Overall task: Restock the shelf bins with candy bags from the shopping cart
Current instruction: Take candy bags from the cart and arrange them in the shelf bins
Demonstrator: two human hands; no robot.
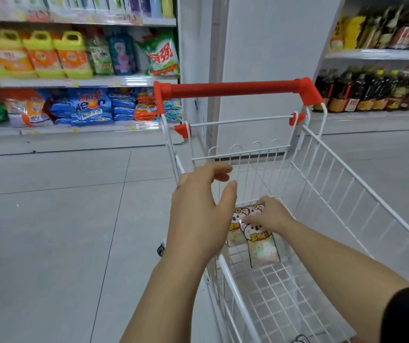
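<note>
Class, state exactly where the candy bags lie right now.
In the head view, the candy bags lie on the wire floor of the shopping cart, towards its red handle, under the right hand.

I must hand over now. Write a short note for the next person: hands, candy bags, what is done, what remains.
Left hand: open, above the left rim of the cart, holding nothing.
Right hand: down in the cart, fingers on the candy bags; grip unclear.
Bags: two visible, on the basket floor.
Done: no bag lifted yet.
Left: carry them to the shelf bins, not in view.
</note>
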